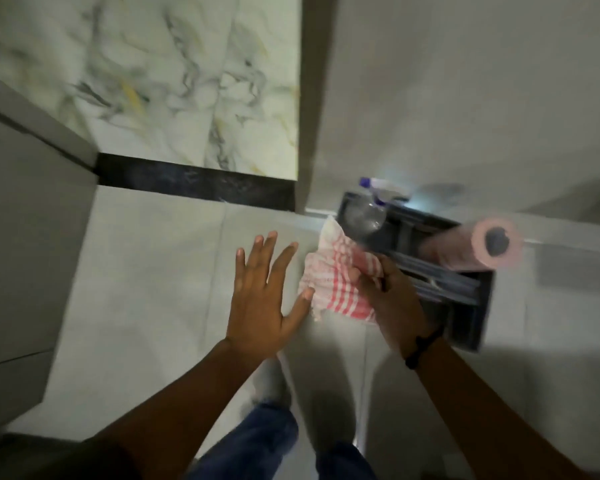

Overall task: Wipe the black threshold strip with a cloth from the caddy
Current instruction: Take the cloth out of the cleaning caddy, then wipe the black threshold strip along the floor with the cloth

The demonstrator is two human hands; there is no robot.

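Observation:
A black threshold strip [194, 180] runs across the floor between the marbled tiles and the pale grey tiles. To its right a dark caddy [465, 306] stands on the floor. My right hand [392, 299] is shut on a red-and-white checked cloth [333, 278], held just left of the caddy's edge. My left hand [264, 292] hovers beside the cloth with fingers spread, its thumb tip touching the cloth's lower edge. Both hands are below and to the right of the strip.
In the caddy sit a clear spray bottle [369, 211] with a purple cap and a pink roll [475, 242]. A grey door frame [314, 98] rises at the strip's right end, a grey wall [25, 237] on the left. My legs in blue jeans [267, 445] are below.

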